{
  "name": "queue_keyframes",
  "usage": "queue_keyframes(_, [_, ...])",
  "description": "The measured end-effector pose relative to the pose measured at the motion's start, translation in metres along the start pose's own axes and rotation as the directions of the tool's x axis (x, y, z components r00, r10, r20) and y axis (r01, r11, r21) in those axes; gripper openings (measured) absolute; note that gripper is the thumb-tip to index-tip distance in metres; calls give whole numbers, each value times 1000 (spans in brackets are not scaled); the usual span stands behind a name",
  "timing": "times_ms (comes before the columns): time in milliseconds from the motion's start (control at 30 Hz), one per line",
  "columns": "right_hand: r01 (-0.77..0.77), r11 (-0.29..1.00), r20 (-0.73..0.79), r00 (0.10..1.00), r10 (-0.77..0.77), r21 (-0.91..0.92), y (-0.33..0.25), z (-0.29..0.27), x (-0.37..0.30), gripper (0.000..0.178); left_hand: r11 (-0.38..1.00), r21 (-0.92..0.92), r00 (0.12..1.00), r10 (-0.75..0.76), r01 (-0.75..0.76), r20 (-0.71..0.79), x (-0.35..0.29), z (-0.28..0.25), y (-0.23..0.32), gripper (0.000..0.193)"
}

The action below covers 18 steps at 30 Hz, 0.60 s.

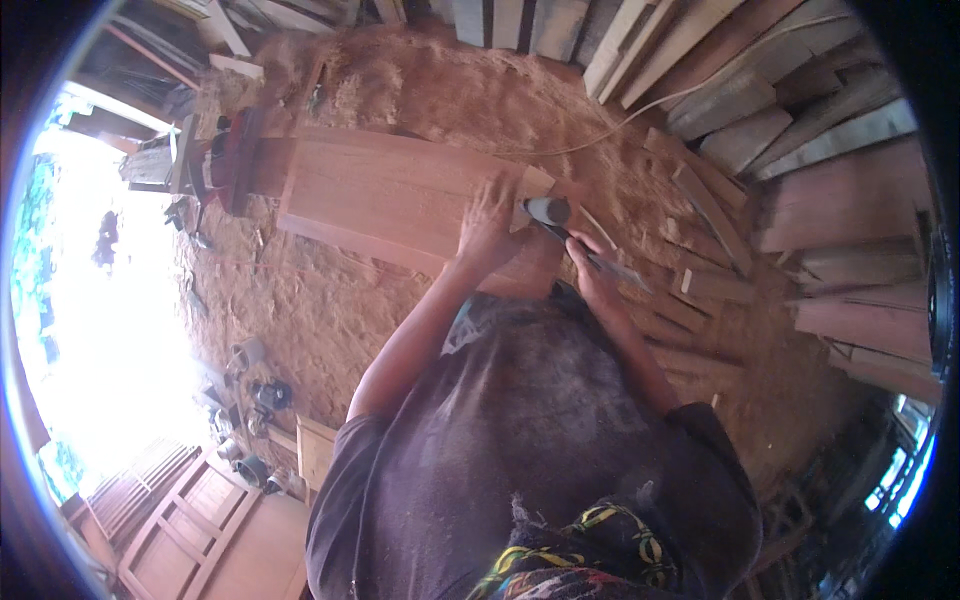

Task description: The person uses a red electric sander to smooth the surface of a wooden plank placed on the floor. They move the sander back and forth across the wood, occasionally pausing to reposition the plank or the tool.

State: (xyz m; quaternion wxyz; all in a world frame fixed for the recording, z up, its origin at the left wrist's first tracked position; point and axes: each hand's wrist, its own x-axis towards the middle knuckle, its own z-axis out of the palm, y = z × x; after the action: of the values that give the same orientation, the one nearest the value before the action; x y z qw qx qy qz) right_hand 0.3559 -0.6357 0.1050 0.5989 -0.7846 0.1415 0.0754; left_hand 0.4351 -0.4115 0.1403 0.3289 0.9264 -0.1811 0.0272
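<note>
A long reddish-brown wooden board lies in front of me, stretching to the left. My left hand rests on the board near its right end, fingers extended and palm down. In my right hand is the handle of a hammer-like tool with a thick grey head. The head is over the right end of the board, just right of my left fingertips; whether it touches the wood, I cannot tell. Beside the head is a small pale wood piece.
Sawdust and shavings cover the floor. Stacked planks line the far right. A red metal object stands at the board's left end. A cable crosses the floor. Wooden panels and several pots or cans stand lower left.
</note>
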Motion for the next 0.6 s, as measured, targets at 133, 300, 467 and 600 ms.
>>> queue_keyframes(133, [-18,979,-57,998,31,204,25,3,-7,42,973,131,980,183,-193,79,-14,39,-58,85])
queue_keyframes(300, [-139,981,-32,989,144,137,20,-44,-43,41,889,240,916,-401,390,-2,-11,-16,-77,71])
queue_keyframes(467, [-358,907,-147,907,394,221,6,-53,-67,48,613,510,796,-438,604,-418,-30,-123,-279,76])
queue_keyframes(600, [-461,797,-222,793,567,390,4,-86,-93,52,443,294,527,-775,847,-348,-31,-132,-339,106])
